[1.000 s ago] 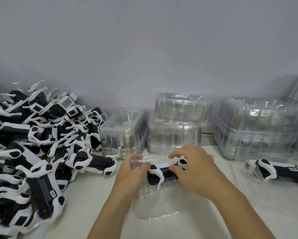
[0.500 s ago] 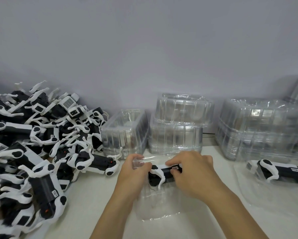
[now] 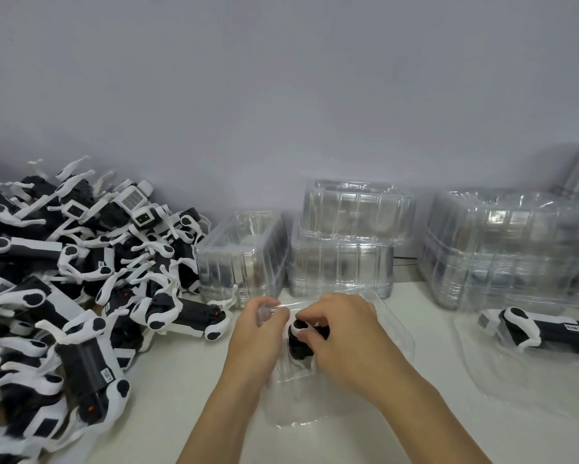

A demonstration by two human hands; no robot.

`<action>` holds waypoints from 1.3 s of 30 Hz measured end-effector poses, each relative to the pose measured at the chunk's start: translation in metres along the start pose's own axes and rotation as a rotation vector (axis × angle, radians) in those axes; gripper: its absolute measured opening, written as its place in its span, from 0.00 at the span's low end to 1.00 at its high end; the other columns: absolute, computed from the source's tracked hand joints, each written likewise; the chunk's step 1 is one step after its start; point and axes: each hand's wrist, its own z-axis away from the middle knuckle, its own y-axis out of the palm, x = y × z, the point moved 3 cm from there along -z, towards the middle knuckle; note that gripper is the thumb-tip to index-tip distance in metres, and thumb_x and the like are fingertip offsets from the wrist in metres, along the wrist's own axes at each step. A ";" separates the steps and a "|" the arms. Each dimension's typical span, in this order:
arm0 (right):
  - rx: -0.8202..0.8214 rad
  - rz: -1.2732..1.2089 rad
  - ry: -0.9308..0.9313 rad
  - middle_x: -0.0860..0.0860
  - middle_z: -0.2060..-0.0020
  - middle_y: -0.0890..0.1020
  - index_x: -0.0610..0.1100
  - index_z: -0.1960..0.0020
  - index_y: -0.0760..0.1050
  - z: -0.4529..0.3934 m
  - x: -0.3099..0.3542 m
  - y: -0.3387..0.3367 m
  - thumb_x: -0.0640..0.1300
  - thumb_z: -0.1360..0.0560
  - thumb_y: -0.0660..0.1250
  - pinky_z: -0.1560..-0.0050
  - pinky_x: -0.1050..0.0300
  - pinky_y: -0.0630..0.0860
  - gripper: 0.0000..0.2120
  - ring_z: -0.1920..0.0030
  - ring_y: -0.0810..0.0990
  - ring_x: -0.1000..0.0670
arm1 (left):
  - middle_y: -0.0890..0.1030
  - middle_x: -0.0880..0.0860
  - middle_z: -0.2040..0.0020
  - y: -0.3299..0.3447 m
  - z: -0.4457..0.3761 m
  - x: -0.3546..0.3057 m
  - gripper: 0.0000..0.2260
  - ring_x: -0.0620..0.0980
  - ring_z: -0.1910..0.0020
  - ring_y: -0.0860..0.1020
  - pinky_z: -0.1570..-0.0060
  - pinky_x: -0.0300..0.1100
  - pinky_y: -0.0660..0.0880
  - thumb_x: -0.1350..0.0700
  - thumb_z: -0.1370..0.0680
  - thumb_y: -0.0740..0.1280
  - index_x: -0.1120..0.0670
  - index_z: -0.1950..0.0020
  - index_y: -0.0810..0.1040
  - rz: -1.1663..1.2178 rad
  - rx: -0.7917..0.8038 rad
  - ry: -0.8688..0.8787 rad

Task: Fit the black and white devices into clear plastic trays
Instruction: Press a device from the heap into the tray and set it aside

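the left hand (image 3: 259,333) pinches the tray (image 3: 392,333) rim; the right hand (image 3: 343,333), fingers curled on the device (image 3: 300,344), should press evenly to seat it.

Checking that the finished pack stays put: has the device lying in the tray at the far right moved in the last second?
No. The packed device lies in the same spot below the tall tray stack; its small drift in frame matches the stack's, so the camera moved.
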 end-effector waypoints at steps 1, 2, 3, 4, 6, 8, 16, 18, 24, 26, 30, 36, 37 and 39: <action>0.022 -0.025 0.006 0.49 0.66 0.76 0.46 0.64 0.76 -0.001 -0.001 0.000 0.47 0.23 0.68 0.58 0.56 0.64 0.12 0.61 0.74 0.51 | 0.79 0.44 0.53 0.000 -0.001 0.000 0.05 0.36 0.56 0.74 0.61 0.34 0.67 0.55 0.21 0.66 0.45 0.49 0.78 -0.005 -0.003 0.000; 0.048 -0.046 0.012 0.47 0.66 0.76 0.44 0.64 0.76 -0.001 -0.002 -0.001 0.46 0.23 0.69 0.60 0.55 0.67 0.12 0.62 0.74 0.49 | 0.78 0.44 0.53 0.000 -0.001 0.001 0.05 0.36 0.57 0.73 0.62 0.35 0.66 0.55 0.21 0.66 0.45 0.49 0.77 -0.013 -0.006 -0.002; 0.071 -0.051 0.012 0.45 0.65 0.77 0.42 0.63 0.77 -0.002 -0.002 -0.002 0.46 0.23 0.69 0.60 0.52 0.71 0.11 0.62 0.74 0.47 | 0.78 0.44 0.54 0.001 -0.001 0.002 0.05 0.36 0.57 0.73 0.62 0.35 0.66 0.55 0.21 0.66 0.45 0.49 0.77 -0.021 -0.007 -0.006; 0.091 -0.040 0.006 0.45 0.63 0.77 0.41 0.60 0.78 -0.002 -0.002 -0.002 0.45 0.23 0.69 0.58 0.51 0.73 0.10 0.60 0.75 0.45 | 0.77 0.44 0.54 0.001 -0.001 0.002 0.05 0.36 0.58 0.73 0.62 0.35 0.66 0.55 0.21 0.66 0.45 0.48 0.77 -0.028 -0.009 -0.007; 0.113 -0.009 -0.020 0.47 0.61 0.77 0.42 0.56 0.80 -0.002 -0.003 -0.003 0.45 0.22 0.67 0.54 0.49 0.76 0.08 0.58 0.75 0.46 | 0.77 0.43 0.54 0.001 -0.002 0.002 0.05 0.35 0.58 0.73 0.62 0.34 0.66 0.55 0.21 0.66 0.45 0.48 0.77 -0.034 -0.014 -0.001; 0.139 0.008 -0.025 0.49 0.60 0.78 0.43 0.53 0.81 -0.001 -0.003 -0.004 0.44 0.21 0.64 0.53 0.48 0.76 0.08 0.56 0.76 0.46 | 0.77 0.44 0.55 0.001 -0.003 0.003 0.05 0.36 0.59 0.73 0.63 0.34 0.66 0.56 0.21 0.65 0.45 0.48 0.77 -0.041 -0.021 0.002; -0.033 -0.098 0.176 0.59 0.53 0.81 0.55 0.45 0.83 -0.002 -0.030 -0.025 0.44 0.23 0.69 0.48 0.64 0.74 0.10 0.51 0.77 0.57 | 0.81 0.44 0.46 -0.006 -0.007 0.001 0.11 0.42 0.45 0.76 0.52 0.39 0.69 0.58 0.21 0.64 0.44 0.51 0.83 0.077 -0.078 -0.022; -0.068 -0.040 0.239 0.60 0.54 0.80 0.56 0.47 0.83 -0.001 -0.045 -0.034 0.46 0.24 0.71 0.46 0.59 0.74 0.08 0.51 0.77 0.56 | 0.81 0.44 0.42 -0.010 -0.006 -0.001 0.11 0.44 0.40 0.75 0.47 0.44 0.69 0.56 0.21 0.64 0.42 0.50 0.83 0.096 -0.095 -0.021; -0.091 -0.041 0.290 0.59 0.57 0.82 0.53 0.57 0.85 0.001 -0.054 -0.031 0.48 0.26 0.73 0.54 0.61 0.73 0.02 0.55 0.80 0.57 | 0.79 0.42 0.41 -0.010 -0.002 -0.008 0.12 0.36 0.41 0.74 0.50 0.35 0.67 0.57 0.20 0.64 0.41 0.43 0.80 -0.117 -0.009 0.185; -0.113 -0.015 0.283 0.56 0.59 0.83 0.50 0.59 0.84 0.001 -0.052 -0.029 0.46 0.25 0.73 0.52 0.55 0.77 0.04 0.54 0.80 0.52 | 0.78 0.40 0.39 -0.009 0.001 -0.012 0.12 0.40 0.37 0.73 0.48 0.31 0.66 0.56 0.20 0.65 0.41 0.40 0.79 -0.266 -0.008 0.296; -0.084 0.024 0.265 0.52 0.59 0.83 0.49 0.59 0.84 0.000 -0.056 -0.028 0.46 0.25 0.72 0.52 0.54 0.78 0.05 0.55 0.80 0.49 | 0.76 0.36 0.39 -0.004 0.011 -0.024 0.12 0.36 0.35 0.71 0.30 0.45 0.63 0.53 0.22 0.69 0.38 0.43 0.79 -0.489 0.039 0.531; -0.170 -0.118 0.225 0.60 0.56 0.78 0.57 0.64 0.78 0.000 -0.057 -0.021 0.45 0.25 0.71 0.54 0.74 0.66 0.12 0.52 0.72 0.61 | 0.64 0.31 0.31 0.008 0.019 -0.019 0.18 0.35 0.26 0.55 0.27 0.43 0.44 0.29 0.31 0.64 0.33 0.44 0.76 -0.878 0.195 0.579; -0.186 -0.128 0.212 0.60 0.57 0.79 0.55 0.65 0.79 0.000 -0.057 -0.020 0.44 0.25 0.71 0.53 0.76 0.65 0.12 0.52 0.72 0.61 | 0.62 0.32 0.29 0.008 0.020 -0.018 0.26 0.34 0.25 0.51 0.27 0.43 0.41 0.24 0.35 0.61 0.32 0.41 0.75 -0.898 0.220 0.555; -0.208 -0.138 0.195 0.60 0.57 0.80 0.52 0.61 0.83 0.000 -0.056 -0.019 0.43 0.24 0.69 0.52 0.77 0.64 0.09 0.51 0.72 0.60 | 0.55 0.34 0.23 0.007 0.020 -0.018 0.38 0.34 0.24 0.44 0.26 0.45 0.37 0.18 0.43 0.57 0.29 0.35 0.71 -0.951 0.278 0.509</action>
